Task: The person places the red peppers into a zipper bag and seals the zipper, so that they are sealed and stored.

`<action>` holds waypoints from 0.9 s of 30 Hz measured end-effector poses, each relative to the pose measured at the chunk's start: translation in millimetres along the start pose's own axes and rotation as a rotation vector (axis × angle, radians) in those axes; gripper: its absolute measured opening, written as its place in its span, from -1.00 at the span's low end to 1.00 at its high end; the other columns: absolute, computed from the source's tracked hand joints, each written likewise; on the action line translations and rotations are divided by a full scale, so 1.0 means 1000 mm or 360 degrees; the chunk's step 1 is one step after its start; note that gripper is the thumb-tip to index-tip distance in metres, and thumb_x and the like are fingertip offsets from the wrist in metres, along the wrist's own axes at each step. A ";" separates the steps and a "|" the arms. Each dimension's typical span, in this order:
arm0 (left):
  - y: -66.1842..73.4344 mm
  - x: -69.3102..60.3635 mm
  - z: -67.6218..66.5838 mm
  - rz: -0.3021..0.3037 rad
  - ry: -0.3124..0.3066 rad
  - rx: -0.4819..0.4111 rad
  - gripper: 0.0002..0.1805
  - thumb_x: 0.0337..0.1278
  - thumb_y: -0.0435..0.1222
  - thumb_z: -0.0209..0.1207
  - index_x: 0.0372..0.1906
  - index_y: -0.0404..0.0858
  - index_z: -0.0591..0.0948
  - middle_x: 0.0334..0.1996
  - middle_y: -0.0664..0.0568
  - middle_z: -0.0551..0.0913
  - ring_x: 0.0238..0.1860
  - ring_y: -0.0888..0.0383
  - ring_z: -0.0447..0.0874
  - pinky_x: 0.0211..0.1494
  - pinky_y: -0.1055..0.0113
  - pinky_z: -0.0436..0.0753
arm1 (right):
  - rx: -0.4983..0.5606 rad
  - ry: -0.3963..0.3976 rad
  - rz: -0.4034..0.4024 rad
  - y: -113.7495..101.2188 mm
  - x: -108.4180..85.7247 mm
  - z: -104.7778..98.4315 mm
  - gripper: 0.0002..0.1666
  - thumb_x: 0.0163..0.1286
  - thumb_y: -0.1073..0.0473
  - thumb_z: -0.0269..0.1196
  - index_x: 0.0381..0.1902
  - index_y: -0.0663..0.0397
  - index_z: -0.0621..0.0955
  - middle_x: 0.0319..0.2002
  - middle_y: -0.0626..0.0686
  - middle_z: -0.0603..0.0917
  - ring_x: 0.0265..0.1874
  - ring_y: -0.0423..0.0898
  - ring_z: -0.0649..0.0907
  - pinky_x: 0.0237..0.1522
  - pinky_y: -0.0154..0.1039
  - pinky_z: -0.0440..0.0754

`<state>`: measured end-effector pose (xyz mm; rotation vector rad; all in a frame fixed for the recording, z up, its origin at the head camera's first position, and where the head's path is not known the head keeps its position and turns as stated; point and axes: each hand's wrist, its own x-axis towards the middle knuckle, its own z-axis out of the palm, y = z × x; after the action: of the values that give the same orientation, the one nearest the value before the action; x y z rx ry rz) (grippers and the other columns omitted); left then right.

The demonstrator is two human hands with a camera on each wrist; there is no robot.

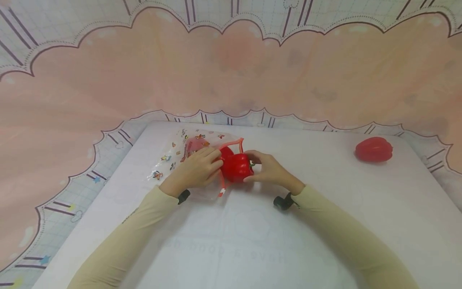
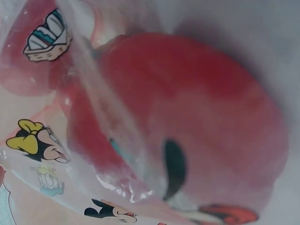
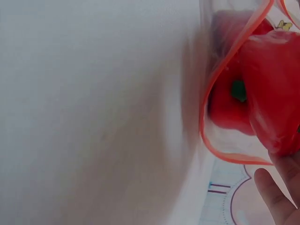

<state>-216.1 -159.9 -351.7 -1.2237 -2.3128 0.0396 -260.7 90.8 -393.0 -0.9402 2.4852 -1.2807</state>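
Note:
A clear zip bag (image 1: 169, 160) with cartoon prints and an orange-red edge lies on the table, its mouth facing right. Red bell peppers (image 2: 197, 112) show through its film; one pepper inside (image 3: 225, 110) has a green stem. My left hand (image 1: 200, 166) grips the bag near its mouth, with the fingertips partly hidden. At the opening, my right hand (image 1: 268, 170) holds another red bell pepper (image 1: 236, 168) by its stem end, thumb and fingers on opposite sides. Fingers of that hand touch the pepper at the edge of the right wrist view.
A further red bell pepper (image 1: 373, 149) lies at the right rear of the white table (image 1: 252, 257). A patterned pink and white cloth (image 1: 231, 72) hangs behind and around the table.

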 end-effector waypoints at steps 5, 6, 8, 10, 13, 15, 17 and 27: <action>0.000 -0.001 0.000 0.0021 0.0016 0.0003 -0.81 -0.05 -0.24 0.32 -0.32 -0.22 0.60 -0.26 -0.06 0.59 -0.21 0.06 0.55 0.02 0.23 0.63 | 0.0016 0.0053 -0.0033 -0.002 0.002 0.004 -0.13 0.01 0.12 0.46 0.28 0.11 0.34 0.23 0.12 0.48 0.20 0.06 0.51 0.17 0.01 0.52; -0.001 -0.001 0.000 0.0023 0.0013 0.0005 -0.81 -0.05 -0.23 0.32 -0.33 -0.22 0.60 -0.27 -0.06 0.59 -0.21 0.06 0.55 0.02 0.23 0.63 | 0.0015 0.0067 -0.0037 -0.002 0.003 0.005 -0.13 0.01 0.12 0.46 0.27 0.11 0.34 0.22 0.11 0.48 0.20 0.06 0.51 0.17 0.00 0.52; -0.001 -0.002 0.000 0.0027 0.0009 0.0009 -0.80 -0.05 -0.24 0.32 -0.33 -0.23 0.59 -0.27 -0.06 0.58 -0.21 0.05 0.55 0.02 0.23 0.63 | 0.0000 0.0096 -0.0035 -0.004 0.005 0.006 -0.14 0.01 0.12 0.46 0.26 0.10 0.35 0.22 0.11 0.49 0.20 0.05 0.51 0.17 -0.03 0.53; -0.001 -0.003 0.000 0.0034 0.0010 0.0010 -0.80 -0.05 -0.24 0.32 -0.33 -0.23 0.59 -0.28 -0.06 0.58 -0.21 0.05 0.55 0.03 0.23 0.63 | -0.0016 0.0117 -0.0029 -0.005 0.006 0.008 -0.14 0.02 0.12 0.46 0.26 0.10 0.35 0.22 0.11 0.49 0.21 0.05 0.51 0.17 -0.05 0.53; -0.001 -0.003 0.000 0.0041 0.0012 0.0019 -0.80 -0.05 -0.24 0.32 -0.33 -0.23 0.58 -0.28 -0.06 0.57 -0.21 0.05 0.55 0.04 0.22 0.62 | -0.0019 0.0132 -0.0004 -0.007 0.008 0.010 -0.14 0.01 0.13 0.46 0.26 0.10 0.35 0.22 0.11 0.49 0.21 0.05 0.51 0.17 -0.07 0.53; -0.001 -0.003 0.000 0.0045 0.0017 0.0024 -0.81 -0.05 -0.23 0.31 -0.34 -0.22 0.58 -0.28 -0.05 0.57 -0.21 0.05 0.55 0.04 0.22 0.62 | -0.0029 0.0132 0.0020 -0.008 0.008 0.010 -0.14 0.01 0.14 0.46 0.26 0.10 0.34 0.23 0.11 0.49 0.20 0.05 0.52 0.16 -0.08 0.54; -0.001 -0.003 0.000 0.0043 0.0018 0.0023 -0.81 -0.05 -0.24 0.31 -0.34 -0.22 0.58 -0.28 -0.05 0.56 -0.21 0.05 0.55 0.03 0.22 0.62 | -0.0041 0.0123 0.0039 -0.009 0.009 0.011 -0.13 0.01 0.14 0.46 0.26 0.11 0.34 0.23 0.12 0.49 0.19 0.05 0.52 0.15 -0.08 0.55; -0.001 -0.002 -0.002 0.0012 -0.0009 0.0004 -0.80 -0.05 -0.23 0.31 -0.32 -0.23 0.58 -0.27 -0.06 0.58 -0.20 0.05 0.56 0.05 0.21 0.63 | -0.0052 0.0021 0.0111 -0.010 0.008 0.007 -0.14 0.01 0.10 0.46 0.27 0.12 0.37 0.18 0.11 0.54 0.14 0.02 0.57 0.11 -0.10 0.58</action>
<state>-215.4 -162.4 -350.8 -1.2326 -2.3126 0.0488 -259.3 76.5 -388.5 -0.8466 2.5325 -1.2325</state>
